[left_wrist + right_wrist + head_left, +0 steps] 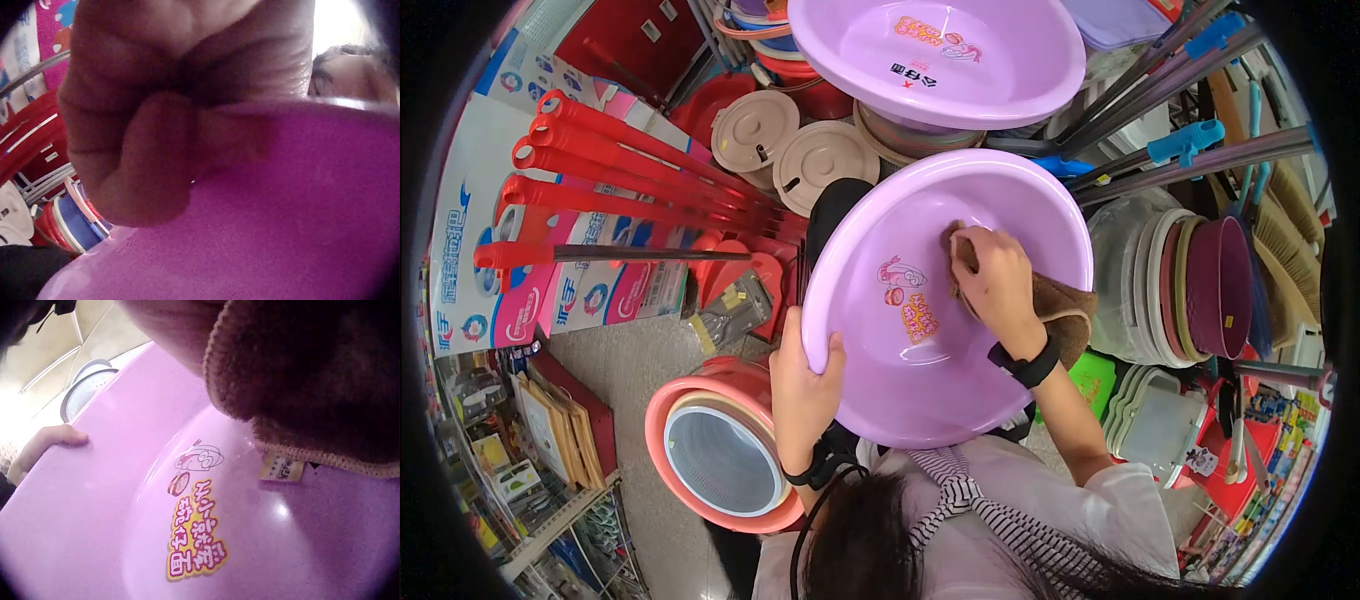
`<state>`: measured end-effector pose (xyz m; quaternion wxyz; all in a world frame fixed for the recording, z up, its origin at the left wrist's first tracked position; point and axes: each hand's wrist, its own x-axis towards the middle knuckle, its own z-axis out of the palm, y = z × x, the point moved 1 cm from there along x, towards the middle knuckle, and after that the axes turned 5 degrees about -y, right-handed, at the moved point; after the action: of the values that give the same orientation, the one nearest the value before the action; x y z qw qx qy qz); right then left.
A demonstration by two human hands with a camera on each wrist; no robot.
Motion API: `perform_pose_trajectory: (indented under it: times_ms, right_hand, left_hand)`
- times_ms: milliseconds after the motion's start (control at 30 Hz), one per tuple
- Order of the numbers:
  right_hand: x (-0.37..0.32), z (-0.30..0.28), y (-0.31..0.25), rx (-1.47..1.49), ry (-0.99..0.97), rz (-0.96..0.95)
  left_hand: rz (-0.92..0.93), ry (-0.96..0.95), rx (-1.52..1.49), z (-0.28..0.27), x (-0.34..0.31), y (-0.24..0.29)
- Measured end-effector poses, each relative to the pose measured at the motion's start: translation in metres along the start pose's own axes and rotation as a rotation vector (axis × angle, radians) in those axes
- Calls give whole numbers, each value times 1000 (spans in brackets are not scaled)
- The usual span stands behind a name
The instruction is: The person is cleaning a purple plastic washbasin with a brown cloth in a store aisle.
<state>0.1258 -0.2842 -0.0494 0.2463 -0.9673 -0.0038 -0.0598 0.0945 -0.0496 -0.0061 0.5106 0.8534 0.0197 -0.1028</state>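
Note:
A light purple plastic basin (870,390) with a printed cartoon and lettering on its inside is tilted in front of the person. At its near left rim my left hand (805,395) grips the edge, thumb over the inside. The left wrist view shows that curled hand (150,162) close up against the purple wall. Inside the basin my right hand (1000,285) holds a brown cloth (1060,305) against the inner surface. A small label hangs from the stitched edge of the cloth (231,381) in the right wrist view, beside the basin's printed lettering (197,537).
Another purple basin (1030,85) sits on a stack beyond. Red-handled poles (610,150) lean at the left, and metal poles with blue grips (1185,140) at the right. Nested coral tubs (662,430) stand on the floor at left; stacked basins (1215,290) stand at right.

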Motion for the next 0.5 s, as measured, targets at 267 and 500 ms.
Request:
perform_pose_trajectory:
  times_ms: [267, 500]
  right_hand:
    - [23, -7, -28, 122, -37, -41]
    - [31, 26, -42, 165, -14, 1]
  left_hand:
    - [22, -8, -20, 4, 1, 1]
    - [44, -17, -37, 5, 3, -5]
